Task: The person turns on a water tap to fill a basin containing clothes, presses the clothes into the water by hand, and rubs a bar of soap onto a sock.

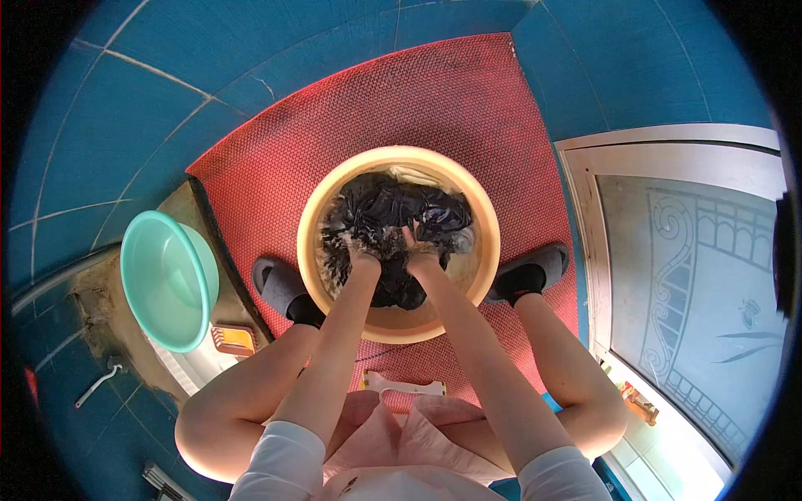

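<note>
A round pale-orange plastic basin [492,244] stands on the floor mat between the person's feet. Murky water and wet black cloth [376,200] fill much of it, and a lighter cloth [416,176] lies along its far inner side. My left hand [362,247] reaches into the water at the near middle of the black cloth, its fingers partly hidden. Beside it, a small gap to the right, my right hand [418,245] is also partly sunk among the cloth. Whether either hand grips the cloth cannot be made out.
Red textured mat [438,94] lies under the basin. At left, a tilted green plastic basin [202,275] stands near an orange soap dish [235,340]. Slippered feet [282,288] flank the pale-orange basin. Blue tiled walls rise behind; a framed glass door [695,250] is at right.
</note>
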A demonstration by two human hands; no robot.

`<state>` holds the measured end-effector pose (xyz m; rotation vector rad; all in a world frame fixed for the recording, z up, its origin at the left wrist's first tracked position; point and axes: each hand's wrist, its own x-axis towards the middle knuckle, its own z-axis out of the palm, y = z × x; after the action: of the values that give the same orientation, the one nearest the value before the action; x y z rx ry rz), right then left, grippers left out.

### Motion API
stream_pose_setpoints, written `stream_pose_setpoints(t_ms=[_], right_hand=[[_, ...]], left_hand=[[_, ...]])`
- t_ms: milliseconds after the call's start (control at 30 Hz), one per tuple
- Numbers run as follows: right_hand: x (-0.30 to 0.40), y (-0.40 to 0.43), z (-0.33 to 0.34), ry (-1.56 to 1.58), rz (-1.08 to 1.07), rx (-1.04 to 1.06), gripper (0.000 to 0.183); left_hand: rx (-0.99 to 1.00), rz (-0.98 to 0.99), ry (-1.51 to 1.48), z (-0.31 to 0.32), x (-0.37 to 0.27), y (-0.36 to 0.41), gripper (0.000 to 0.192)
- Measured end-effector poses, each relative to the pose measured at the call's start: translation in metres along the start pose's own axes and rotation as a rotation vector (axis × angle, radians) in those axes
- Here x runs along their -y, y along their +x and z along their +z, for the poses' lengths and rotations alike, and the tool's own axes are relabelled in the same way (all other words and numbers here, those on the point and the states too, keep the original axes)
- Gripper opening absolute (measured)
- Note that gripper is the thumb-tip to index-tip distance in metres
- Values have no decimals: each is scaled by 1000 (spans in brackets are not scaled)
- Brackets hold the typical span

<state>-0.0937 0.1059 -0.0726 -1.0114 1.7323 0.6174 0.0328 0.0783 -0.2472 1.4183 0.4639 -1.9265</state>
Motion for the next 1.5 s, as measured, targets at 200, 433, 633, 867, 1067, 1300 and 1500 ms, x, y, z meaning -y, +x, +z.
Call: stream_pose_setpoints(t_ms=[200, 433, 633, 867, 1067, 1300, 1500], right_hand=[[12, -3, -8, 69, -146, -52, 94], [-46, 19, 25, 6, -13, -7, 91], [2, 9, -5, 85, -54, 69, 86], [-13, -10, -21, -5, 48, 122, 90], [-5, -2, -20, -28, -12, 104, 112], [-31, 12, 5, 184, -109, 10, 94], [-31, 9, 11, 135, -148, -148, 86]], left_hand=[[788, 1059, 1284, -59, -49, 61, 56], [464, 370, 2984, 58, 31, -62, 70], [-16, 440, 3221, 44, -24, -55, 70], [25, -106, 3549, 104, 3, -118, 61], [-12, 596, 3241, 82, -10, -123, 47], [34, 587, 3029, 86, -9, -106, 50], [64, 564, 2845, 79, -9, -88, 53]])
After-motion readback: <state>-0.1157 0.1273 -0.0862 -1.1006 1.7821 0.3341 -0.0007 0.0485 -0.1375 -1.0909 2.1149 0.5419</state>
